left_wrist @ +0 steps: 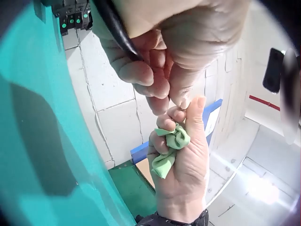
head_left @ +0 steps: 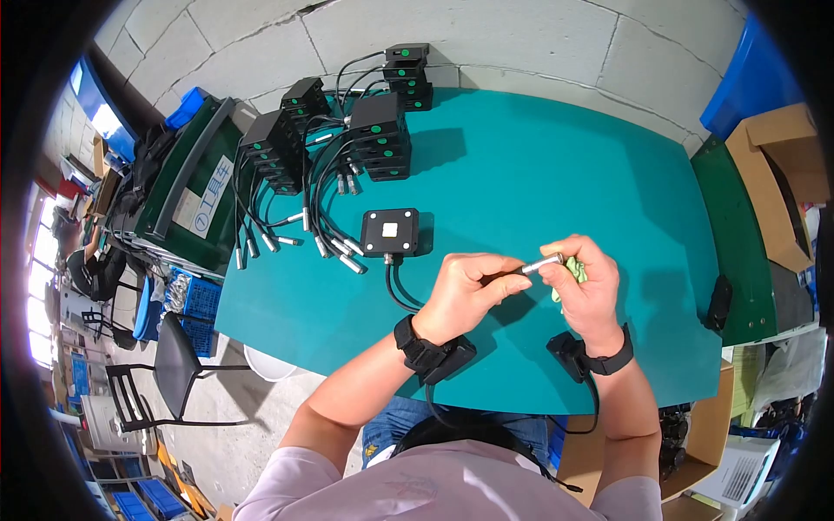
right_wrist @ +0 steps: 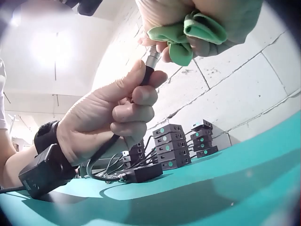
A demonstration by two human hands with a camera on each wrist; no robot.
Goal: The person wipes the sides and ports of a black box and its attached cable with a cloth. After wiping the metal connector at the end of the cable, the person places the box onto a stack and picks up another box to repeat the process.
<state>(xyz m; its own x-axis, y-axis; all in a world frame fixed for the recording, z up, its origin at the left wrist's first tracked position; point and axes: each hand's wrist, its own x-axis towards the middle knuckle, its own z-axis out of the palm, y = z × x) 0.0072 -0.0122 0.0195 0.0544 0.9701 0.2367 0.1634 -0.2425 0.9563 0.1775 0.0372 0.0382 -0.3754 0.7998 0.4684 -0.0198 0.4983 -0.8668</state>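
My left hand grips a black cable just behind its silver metal connector. In the right wrist view the connector points up out of the left thumb and fingers. A crumpled light green cloth is held in the curled fingers of my right hand, whose thumb and fingertips are at the connector's tip. The cable runs back to a flat black box with a pale square label and light corner spots, lying on the green table to the left of the hands.
Several stacked black boxes with green dots stand at the table's back left, their cables and silver connectors spread in front. A dark green tool cart adjoins the left edge. Open cardboard boxes sit at right; a chair stands lower left.
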